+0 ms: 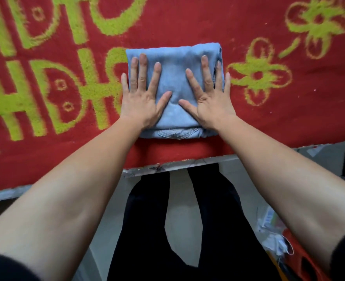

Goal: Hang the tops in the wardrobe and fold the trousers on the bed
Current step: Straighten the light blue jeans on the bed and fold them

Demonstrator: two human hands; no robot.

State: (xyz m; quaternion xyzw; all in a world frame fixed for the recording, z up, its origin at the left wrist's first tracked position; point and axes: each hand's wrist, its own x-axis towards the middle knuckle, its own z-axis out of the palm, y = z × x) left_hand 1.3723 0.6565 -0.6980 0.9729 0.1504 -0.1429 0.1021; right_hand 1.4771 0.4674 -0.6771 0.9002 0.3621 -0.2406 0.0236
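Note:
A pair of light blue jeans [175, 63] lies folded into a compact rectangle on the bed, near its front edge; a back pocket shows at the near side of the bundle. My left hand [142, 94] presses flat on the left half of the jeans, fingers straight and spread. My right hand [207, 94] presses flat on the right half in the same way, its outer fingers reaching over the right edge. No tops or wardrobe are in view.
The bed is covered by a red blanket [188, 21] with yellow-green letters and flower patterns. Its edge [167, 168] runs just in front of my dark-trousered legs. A red basket [297, 260] and clutter sit on the pale floor at lower right.

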